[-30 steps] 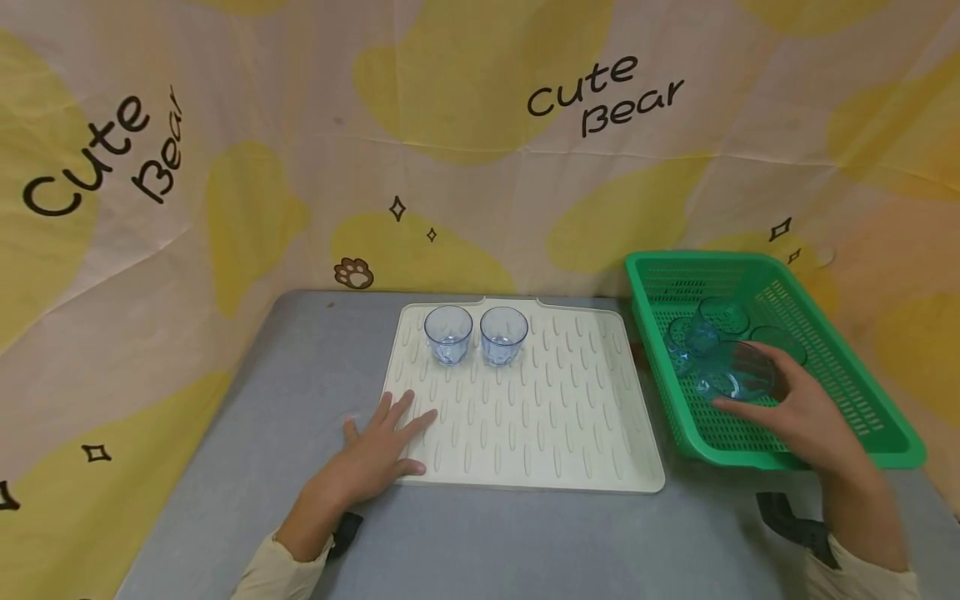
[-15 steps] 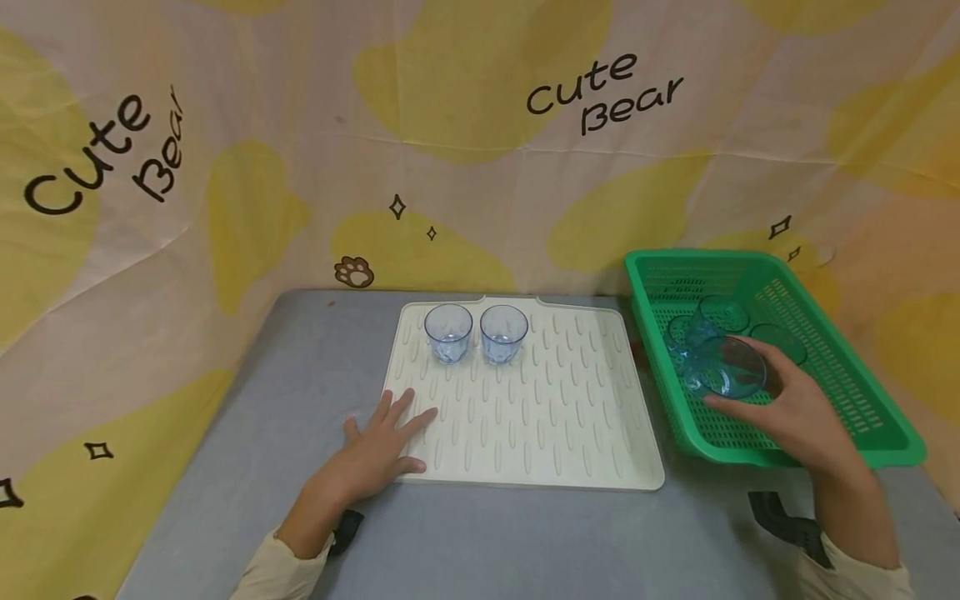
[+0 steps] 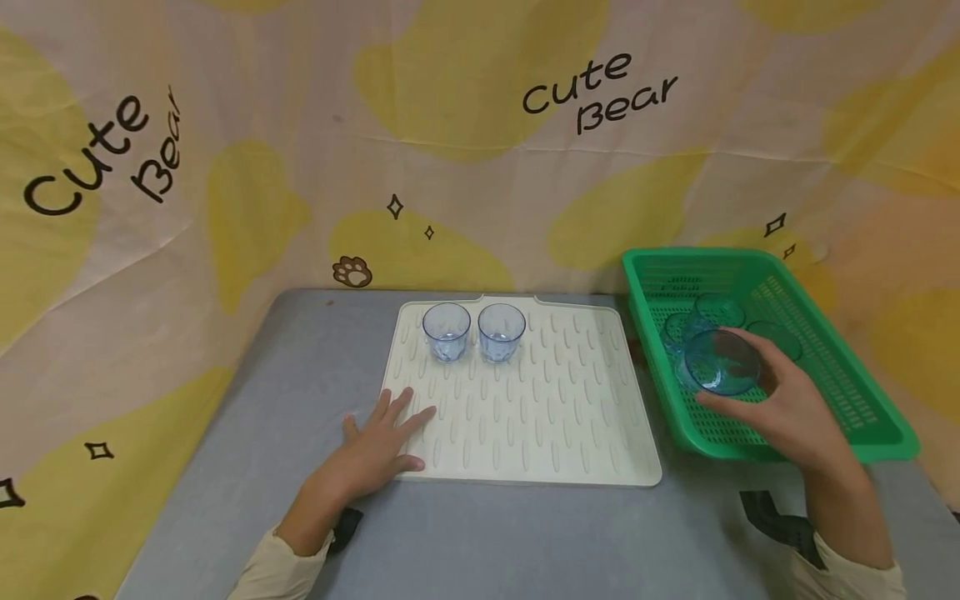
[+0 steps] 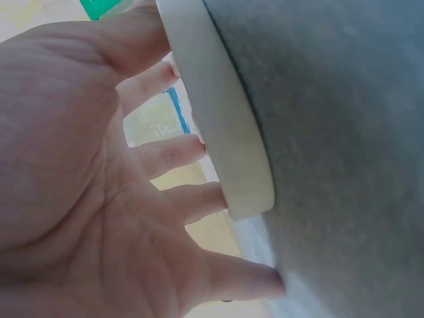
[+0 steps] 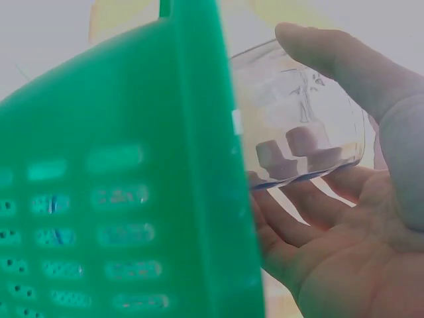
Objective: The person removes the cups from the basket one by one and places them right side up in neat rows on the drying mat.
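My right hand [image 3: 791,408] holds a clear bluish glass [image 3: 722,362] between thumb and fingers over the green basket [image 3: 877,421]. In the right wrist view the glass [image 5: 298,126] shows faceted sides, partly hidden by the basket wall [image 5: 132,132]. Several more glasses lie inside the basket, among them one at the back [image 3: 720,310]. My left hand [image 3: 375,454] rests with spread fingers on the left front corner of the white ribbed tray [image 3: 525,442]; in the left wrist view, fingertips touch the tray's edge [image 4: 225,126], and one finger reaches the table.
Two matching glasses, one on the left [image 3: 447,333] and one on the right [image 3: 501,333], stand upright side by side near the tray's back edge. The grey table [image 3: 525,542] meets a patterned cloth [image 3: 450,167] behind. The basket stands just right of the tray.
My right hand has moved slightly left and up with the glass, which has tilted so its mouth faces the head camera more. My left hand stays on the tray.
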Demonstrator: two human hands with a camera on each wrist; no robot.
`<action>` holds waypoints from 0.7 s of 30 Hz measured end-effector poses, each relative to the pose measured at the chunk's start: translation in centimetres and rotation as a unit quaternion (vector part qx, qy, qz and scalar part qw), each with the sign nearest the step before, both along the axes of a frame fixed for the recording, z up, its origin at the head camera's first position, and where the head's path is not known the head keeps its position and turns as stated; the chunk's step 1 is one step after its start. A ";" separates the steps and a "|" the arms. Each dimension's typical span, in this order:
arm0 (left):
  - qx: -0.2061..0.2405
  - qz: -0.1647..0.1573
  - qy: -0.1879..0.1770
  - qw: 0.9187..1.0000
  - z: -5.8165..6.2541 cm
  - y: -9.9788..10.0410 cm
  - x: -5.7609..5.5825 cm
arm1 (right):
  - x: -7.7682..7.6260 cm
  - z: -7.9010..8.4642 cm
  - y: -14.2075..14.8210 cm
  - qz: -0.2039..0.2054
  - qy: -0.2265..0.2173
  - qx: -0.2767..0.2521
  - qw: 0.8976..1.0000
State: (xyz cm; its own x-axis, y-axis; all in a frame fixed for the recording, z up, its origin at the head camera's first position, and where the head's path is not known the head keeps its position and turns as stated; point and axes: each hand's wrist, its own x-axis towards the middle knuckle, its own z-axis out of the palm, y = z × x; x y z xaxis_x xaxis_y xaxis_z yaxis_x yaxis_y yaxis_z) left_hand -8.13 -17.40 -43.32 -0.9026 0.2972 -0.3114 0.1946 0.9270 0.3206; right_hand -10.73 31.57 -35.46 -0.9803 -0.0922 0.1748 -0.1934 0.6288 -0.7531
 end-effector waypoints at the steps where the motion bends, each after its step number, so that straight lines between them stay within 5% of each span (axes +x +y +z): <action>1: 0.000 0.000 0.001 1.000 0.0 0.0 0.0 | 0.0 0.1 -0.1 0.002 0.004 -0.002 1.000; 11: 0.002 -0.006 0.006 1.000 0.1 0.1 -0.2 | 0.1 0.7 -1.9 0.013 0.010 -0.014 1.000; 21: -0.001 -0.003 -0.001 1.000 0.0 0.0 0.0 | -1.1 1.2 -7.0 0.026 -0.070 -0.007 0.997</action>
